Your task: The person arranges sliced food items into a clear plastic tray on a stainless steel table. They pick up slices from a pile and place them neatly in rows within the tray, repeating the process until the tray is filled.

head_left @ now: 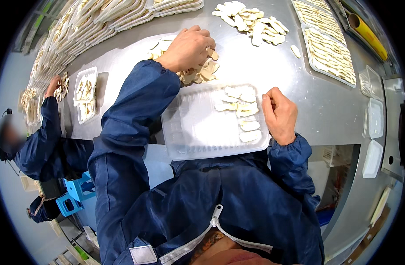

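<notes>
My left hand [187, 48] reaches into a pile of pale and tan slices [202, 70] beyond the tray. Its fingers curl downward, hiding whatever they hold. A translucent plastic tray [185, 123] lies at the table's front edge, slightly overhanging it, with several cream-white slices [249, 125] on its right half and bare ribbed plastic on the left. My right hand [280, 115] is curled at the tray's right rim, thumb and fingers bent together; I cannot make out what is between them.
Stacked filled trays [92, 17] stand back left, near two small filled containers [85, 95]. A loose slice pile [251, 24] and filled trays [328, 55] lie back right. Empty containers [374, 117] line the right. A co-worker [43, 141] works at left; blue stools [74, 194] stand below.
</notes>
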Demonstrator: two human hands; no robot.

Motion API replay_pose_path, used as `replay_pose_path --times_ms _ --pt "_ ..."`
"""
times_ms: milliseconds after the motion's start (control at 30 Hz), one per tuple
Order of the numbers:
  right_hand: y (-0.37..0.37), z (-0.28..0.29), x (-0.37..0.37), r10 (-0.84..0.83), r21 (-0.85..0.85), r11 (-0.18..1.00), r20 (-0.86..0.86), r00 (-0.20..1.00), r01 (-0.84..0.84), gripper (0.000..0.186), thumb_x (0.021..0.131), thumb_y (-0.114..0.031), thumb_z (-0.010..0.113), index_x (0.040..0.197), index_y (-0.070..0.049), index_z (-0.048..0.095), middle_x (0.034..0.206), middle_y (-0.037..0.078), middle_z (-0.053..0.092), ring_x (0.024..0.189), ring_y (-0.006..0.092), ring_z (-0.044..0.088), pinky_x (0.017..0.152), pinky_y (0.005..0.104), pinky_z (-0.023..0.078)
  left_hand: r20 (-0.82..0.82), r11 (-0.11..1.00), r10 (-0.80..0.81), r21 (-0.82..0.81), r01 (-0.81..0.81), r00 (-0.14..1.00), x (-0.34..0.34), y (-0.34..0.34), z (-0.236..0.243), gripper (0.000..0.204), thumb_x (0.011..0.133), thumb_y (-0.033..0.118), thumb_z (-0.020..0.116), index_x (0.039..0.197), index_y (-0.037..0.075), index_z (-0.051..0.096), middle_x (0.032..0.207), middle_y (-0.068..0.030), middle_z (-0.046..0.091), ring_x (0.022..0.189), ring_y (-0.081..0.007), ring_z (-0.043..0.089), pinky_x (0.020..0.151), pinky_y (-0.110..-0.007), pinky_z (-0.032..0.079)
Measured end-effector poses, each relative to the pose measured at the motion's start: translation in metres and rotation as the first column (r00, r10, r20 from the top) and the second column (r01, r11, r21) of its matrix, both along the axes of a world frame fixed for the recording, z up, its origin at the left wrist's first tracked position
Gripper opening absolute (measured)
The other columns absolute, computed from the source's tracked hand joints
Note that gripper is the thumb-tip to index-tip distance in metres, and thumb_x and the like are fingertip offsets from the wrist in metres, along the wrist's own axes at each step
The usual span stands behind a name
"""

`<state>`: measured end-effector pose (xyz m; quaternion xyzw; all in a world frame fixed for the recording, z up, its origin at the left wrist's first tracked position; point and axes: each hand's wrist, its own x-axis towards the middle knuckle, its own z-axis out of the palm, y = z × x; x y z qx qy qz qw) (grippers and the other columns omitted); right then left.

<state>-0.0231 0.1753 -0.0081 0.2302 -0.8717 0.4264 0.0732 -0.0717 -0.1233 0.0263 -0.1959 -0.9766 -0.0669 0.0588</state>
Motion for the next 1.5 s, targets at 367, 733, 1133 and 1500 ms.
replay_pose_path --times_ms 367,733,1133,1500 --pt "0.000 -0.001 -0.001 0.013 0.003 1.000 -0.033 0.999 -0.013 0.016 0.088 -0.008 0.063 0.075 -0.004 0.055 0.058 0.010 0.056 0.047 0.0234 0.054 0.048 0.0349 0.041 -0.115 0.993 -0.051 0.098 0.062 0.992 0.008 0.003 0.010 0.013 0.080 0.012 0.069 0.087 0.001 0.068 0.085 -0.0097 0.064 0.087 -0.0267 0.059 0.077 -0.038 0.049" --pt "0.001 -0.002 -0.001 0.001 0.038 0.999 -0.020 1.000 0.000 0.016 0.089 -0.010 0.063 0.075 -0.004 0.055 0.057 0.009 0.055 0.048 0.0219 0.054 0.048 0.0345 0.041 0.129 0.985 -0.108 0.148 0.088 0.986 0.128 0.073 0.016 0.020 0.077 0.014 0.072 0.092 0.004 0.063 0.087 -0.0086 0.057 0.088 -0.0263 0.056 0.077 -0.038 0.044" --pt "-0.001 -0.002 -0.001 0.014 0.011 1.000 -0.024 1.000 -0.013 0.016 0.089 -0.009 0.062 0.076 -0.003 0.055 0.057 0.010 0.055 0.049 0.0246 0.054 0.049 0.0357 0.041 -0.246 0.956 0.270 0.182 -0.230 0.931 0.035 -0.063 0.023 0.023 0.087 0.015 0.066 0.105 0.002 0.069 0.097 -0.0123 0.067 0.087 -0.0290 0.064 0.078 -0.038 0.050" --pt "0.001 -0.002 -0.001 0.006 0.020 1.000 -0.009 1.000 -0.006 0.014 0.088 -0.008 0.063 0.076 -0.003 0.056 0.058 0.011 0.056 0.049 0.0248 0.055 0.050 0.0351 0.042 0.114 0.937 0.330 0.078 -0.339 0.937 -0.022 -0.118 -0.001 0.017 0.079 0.015 0.067 0.088 0.001 0.067 0.083 -0.0107 0.066 0.078 -0.0249 0.061 0.071 -0.036 0.048"
